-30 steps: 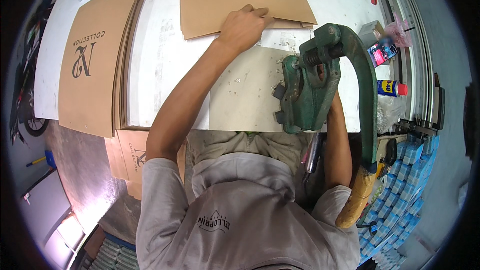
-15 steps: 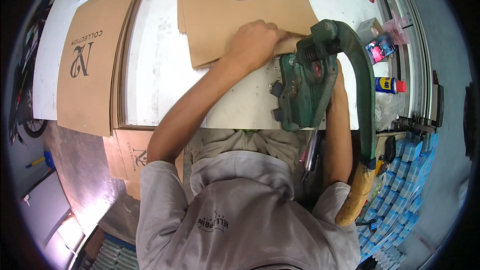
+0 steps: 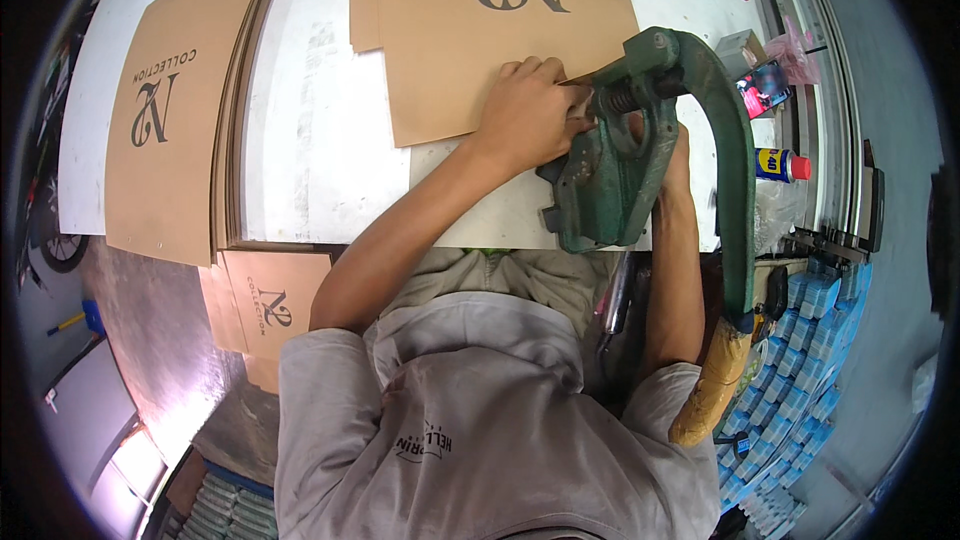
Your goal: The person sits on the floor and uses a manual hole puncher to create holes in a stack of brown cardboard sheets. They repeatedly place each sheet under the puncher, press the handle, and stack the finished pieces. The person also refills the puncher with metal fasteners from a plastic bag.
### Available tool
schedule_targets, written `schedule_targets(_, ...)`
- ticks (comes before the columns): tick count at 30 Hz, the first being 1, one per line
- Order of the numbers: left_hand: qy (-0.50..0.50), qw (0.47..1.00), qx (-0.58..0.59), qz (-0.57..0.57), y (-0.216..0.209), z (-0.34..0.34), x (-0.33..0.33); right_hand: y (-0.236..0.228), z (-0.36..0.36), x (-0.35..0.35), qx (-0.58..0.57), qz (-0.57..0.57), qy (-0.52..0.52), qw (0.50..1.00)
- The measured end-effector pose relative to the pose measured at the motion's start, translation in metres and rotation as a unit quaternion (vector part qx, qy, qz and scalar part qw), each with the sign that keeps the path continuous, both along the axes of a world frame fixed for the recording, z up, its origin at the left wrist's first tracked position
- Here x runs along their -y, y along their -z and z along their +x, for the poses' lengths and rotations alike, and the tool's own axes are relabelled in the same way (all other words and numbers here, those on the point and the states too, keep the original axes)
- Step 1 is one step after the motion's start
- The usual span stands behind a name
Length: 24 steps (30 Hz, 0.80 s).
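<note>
the bag [image 3: 440, 70] is smooth brown paper, flat and straight-edged, on the white table [image 3: 320, 175], its near edge at the worn green metal press [image 3: 612, 195]. its sides run away from you, print upside down — far end out of view, long axis unclear. your left hand [image 3: 528, 112] grasps its near edge; your right hand [image 3: 674, 145] is mostly behind the press — its grip can't be told.

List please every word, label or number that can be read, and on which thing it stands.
Exact wording is withheld; the prints stand here:
Held sheet: black monogram and word, upside down.
Left stack: same monogram and word.
Low sheet: same print, smaller.
Shirt: dark lettering, broken by folds.
Can: blue-yellow label with characters.
Phone: screen too small to read.
</note>
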<state>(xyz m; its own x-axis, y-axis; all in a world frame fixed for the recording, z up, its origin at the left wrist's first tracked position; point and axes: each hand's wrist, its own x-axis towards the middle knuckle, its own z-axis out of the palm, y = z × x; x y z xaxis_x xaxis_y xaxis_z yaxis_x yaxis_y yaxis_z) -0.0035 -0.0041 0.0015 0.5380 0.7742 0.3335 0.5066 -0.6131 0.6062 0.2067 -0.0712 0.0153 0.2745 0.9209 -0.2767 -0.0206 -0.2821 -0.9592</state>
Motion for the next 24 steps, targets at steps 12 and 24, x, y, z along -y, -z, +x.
schedule_targets(12,-0.012,1.0,-0.01,0.025,0.009,0.008,0.003,0.014,0.004,0.003,0.081,0.012,0.071,0.994)
schedule_targets(24,-0.01,1.0,-0.014,-0.007,0.001,0.008,0.002,-0.146,-0.029,0.098,0.5,0.205,-0.143,0.829)
